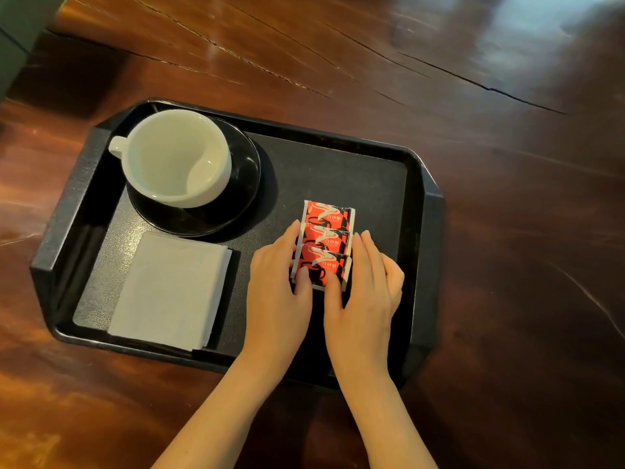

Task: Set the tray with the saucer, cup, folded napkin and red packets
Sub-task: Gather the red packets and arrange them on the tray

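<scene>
A black tray [372, 157] lies on the wooden table. At its back left a white cup [176, 157] stands on a black saucer [243, 184], handle pointing left. A folded white napkin [169, 289] lies flat at the tray's front left. Three red packets [326, 231] lie overlapped in a row right of the middle. My left hand [277, 299] presses its fingertips against the row's left edge, thumb on the nearest packet. My right hand [365, 299] presses against the right edge, thumb also on that packet. Both hands squeeze the row between them.
The dark red-brown table [473, 79] has long cracks running across its far part. A grey-green surface [17, 35] shows at the top left corner. The tray's raised rim surrounds everything on it.
</scene>
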